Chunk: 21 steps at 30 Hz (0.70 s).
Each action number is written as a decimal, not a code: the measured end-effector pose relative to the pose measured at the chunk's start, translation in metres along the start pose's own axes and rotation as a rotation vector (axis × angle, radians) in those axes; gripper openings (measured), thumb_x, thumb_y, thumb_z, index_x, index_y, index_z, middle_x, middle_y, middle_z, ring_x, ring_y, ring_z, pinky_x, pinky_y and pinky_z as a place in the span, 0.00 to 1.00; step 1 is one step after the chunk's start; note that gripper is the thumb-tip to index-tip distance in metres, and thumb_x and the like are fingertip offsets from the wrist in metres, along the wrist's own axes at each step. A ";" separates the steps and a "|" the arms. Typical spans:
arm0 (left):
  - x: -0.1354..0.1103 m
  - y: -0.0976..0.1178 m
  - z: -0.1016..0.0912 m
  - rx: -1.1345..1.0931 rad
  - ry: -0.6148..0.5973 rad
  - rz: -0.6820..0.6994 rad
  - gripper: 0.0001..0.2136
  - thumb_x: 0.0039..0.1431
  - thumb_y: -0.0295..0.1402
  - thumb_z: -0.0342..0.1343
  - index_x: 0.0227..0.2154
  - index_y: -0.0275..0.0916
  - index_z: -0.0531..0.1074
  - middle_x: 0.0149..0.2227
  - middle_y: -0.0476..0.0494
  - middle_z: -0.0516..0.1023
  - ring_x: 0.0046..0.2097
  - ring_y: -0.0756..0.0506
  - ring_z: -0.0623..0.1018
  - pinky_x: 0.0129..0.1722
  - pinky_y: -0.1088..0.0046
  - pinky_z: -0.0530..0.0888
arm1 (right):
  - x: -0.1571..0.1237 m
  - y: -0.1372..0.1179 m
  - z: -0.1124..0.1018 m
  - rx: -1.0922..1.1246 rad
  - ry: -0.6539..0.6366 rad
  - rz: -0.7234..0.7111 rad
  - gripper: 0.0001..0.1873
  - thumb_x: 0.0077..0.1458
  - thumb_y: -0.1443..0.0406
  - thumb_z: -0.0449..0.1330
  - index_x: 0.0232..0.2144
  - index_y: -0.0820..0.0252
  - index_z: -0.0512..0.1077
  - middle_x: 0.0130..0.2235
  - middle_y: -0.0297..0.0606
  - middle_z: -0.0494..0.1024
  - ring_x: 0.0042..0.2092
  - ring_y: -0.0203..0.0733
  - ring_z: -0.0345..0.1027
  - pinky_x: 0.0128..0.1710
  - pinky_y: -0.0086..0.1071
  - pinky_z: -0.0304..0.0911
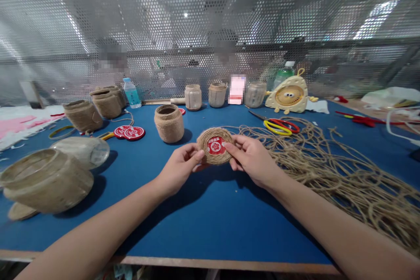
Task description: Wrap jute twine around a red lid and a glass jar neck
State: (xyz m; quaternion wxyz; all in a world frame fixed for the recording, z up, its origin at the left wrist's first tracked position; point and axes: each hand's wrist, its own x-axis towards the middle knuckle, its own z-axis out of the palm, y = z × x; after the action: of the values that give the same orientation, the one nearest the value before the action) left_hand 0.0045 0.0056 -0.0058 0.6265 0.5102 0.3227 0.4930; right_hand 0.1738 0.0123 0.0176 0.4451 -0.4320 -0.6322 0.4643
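Note:
Both hands hold a round red lid [215, 145] whose rim is wound with jute twine; only its red centre with a white mark still shows. My left hand [181, 167] pinches its left edge, fingers curled closed. My right hand [251, 157] grips the right edge, thumb pressed on the twine. The lid is held a little above the blue table [210, 223]. A strand runs from the lid to the loose twine pile [344, 175] on the right.
A twine-wrapped jar [169, 123] stands just behind the lid. More wrapped jars [46, 181] lie at the left and stand along the back. Bare red lids [130, 132], yellow-and-red scissors [278, 126], a small yellow fan [288, 95] and a perforated metal screen [210, 30] are behind.

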 end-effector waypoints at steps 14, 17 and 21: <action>0.000 0.001 -0.002 0.041 0.059 0.030 0.14 0.46 0.38 0.58 0.29 0.32 0.68 0.27 0.46 0.73 0.32 0.50 0.74 0.33 0.73 0.72 | -0.002 0.002 0.010 0.014 -0.043 0.072 0.16 0.39 0.63 0.64 0.32 0.66 0.66 0.18 0.28 0.68 0.19 0.28 0.62 0.17 0.22 0.56; 0.003 0.001 -0.003 0.060 0.086 -0.005 0.15 0.45 0.40 0.59 0.31 0.32 0.69 0.29 0.45 0.74 0.31 0.50 0.74 0.31 0.75 0.72 | -0.002 0.005 0.011 0.006 -0.048 0.092 0.19 0.38 0.62 0.64 0.34 0.66 0.66 0.22 0.32 0.71 0.20 0.29 0.64 0.17 0.23 0.58; 0.007 0.000 -0.007 0.078 0.090 -0.155 0.16 0.42 0.40 0.61 0.30 0.32 0.69 0.25 0.46 0.74 0.27 0.52 0.73 0.28 0.77 0.71 | 0.004 0.012 0.005 -0.146 -0.010 0.105 0.30 0.38 0.60 0.64 0.45 0.65 0.63 0.38 0.44 0.73 0.19 0.26 0.61 0.14 0.24 0.55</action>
State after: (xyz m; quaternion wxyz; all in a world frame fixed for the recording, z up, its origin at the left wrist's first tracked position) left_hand 0.0003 0.0146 -0.0068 0.6271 0.4851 0.4082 0.4526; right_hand 0.1701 0.0171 0.0059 0.3845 -0.4937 -0.6428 0.4419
